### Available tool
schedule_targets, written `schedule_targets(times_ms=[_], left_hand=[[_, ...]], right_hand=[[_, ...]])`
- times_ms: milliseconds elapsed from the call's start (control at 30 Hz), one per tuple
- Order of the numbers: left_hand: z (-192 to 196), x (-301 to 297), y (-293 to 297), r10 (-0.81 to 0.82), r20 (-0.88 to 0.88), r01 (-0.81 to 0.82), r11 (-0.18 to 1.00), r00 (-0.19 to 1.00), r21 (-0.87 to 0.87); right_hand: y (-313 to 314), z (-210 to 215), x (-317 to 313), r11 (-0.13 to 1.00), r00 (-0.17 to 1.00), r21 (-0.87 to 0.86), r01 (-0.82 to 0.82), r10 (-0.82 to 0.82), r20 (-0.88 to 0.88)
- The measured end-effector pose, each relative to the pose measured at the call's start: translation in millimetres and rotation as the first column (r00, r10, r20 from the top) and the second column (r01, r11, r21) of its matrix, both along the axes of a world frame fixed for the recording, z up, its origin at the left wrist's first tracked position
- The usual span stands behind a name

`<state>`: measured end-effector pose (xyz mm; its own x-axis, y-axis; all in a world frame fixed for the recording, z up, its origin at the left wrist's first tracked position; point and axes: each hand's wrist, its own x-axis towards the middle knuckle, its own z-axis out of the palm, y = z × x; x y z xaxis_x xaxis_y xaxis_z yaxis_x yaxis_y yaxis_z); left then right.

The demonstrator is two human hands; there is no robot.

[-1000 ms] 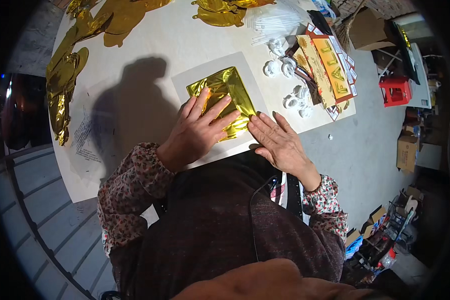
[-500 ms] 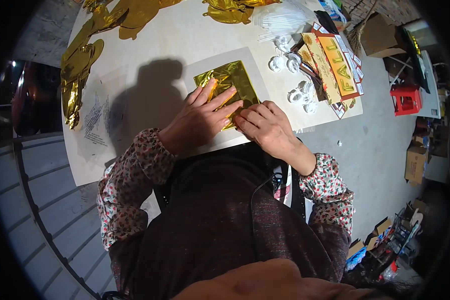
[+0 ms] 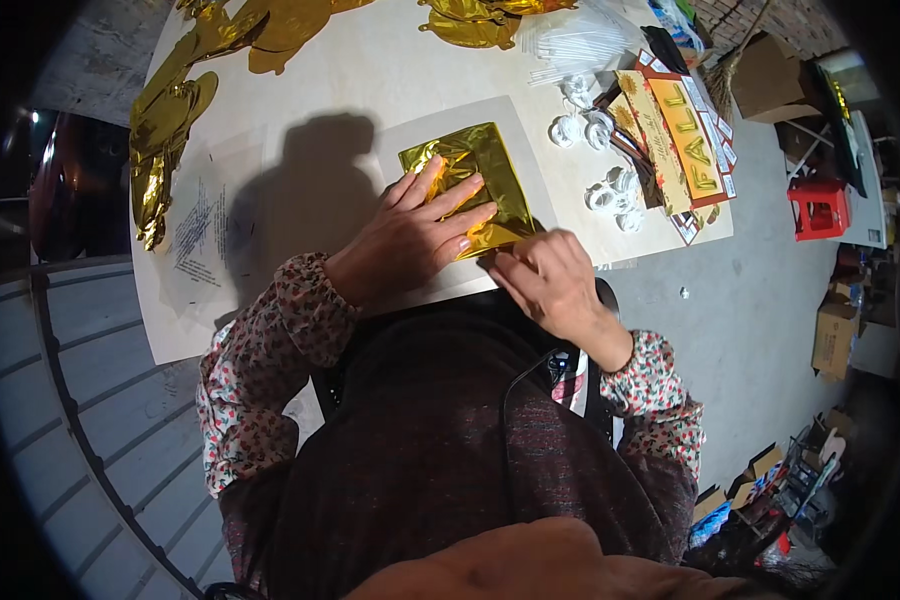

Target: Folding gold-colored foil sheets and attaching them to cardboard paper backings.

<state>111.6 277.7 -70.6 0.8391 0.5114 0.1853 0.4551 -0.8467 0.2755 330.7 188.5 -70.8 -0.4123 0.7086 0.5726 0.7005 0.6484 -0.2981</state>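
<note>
A folded gold foil piece (image 3: 508,190), roughly square, lies on a pale sheet (image 3: 395,145) near the table's front edge. My left hand (image 3: 405,232) rests flat on the foil with its fingers spread, pressing its left and middle part. At the foil's lower right corner is my right hand (image 3: 555,285), its fingers curled in and pinched together. What those fingers hold, if anything, is hidden.
More gold foil pieces (image 3: 160,150) spread along the table's left and far edges. A printed clear film (image 3: 200,235) lies at left. To the right are white ribbon rolls (image 3: 600,130), thin white sticks (image 3: 580,45) and printed cards (image 3: 695,150). A red stool (image 3: 818,210) stands beyond.
My right hand has drawn slightly right and toward me along the foil's near edge, its fingers curling tighter. My left hand stays pressed on the foil.
</note>
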Motion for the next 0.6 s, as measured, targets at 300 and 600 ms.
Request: schedule_targets(times_ms=[300,600], left_hand=[[9,4,-3,0.002,-0.039,-0.002,1.000,0.999,0.011],[8,5,-3,0.001,-0.042,0.003,0.997,0.999,0.080]], right_hand=[[-29,-15,-24,0.954,0.968,-0.193,0.231,-0.205,0.141],[-41,-6,-36,0.864,0.927,-0.385,0.325,-0.210,0.312]])
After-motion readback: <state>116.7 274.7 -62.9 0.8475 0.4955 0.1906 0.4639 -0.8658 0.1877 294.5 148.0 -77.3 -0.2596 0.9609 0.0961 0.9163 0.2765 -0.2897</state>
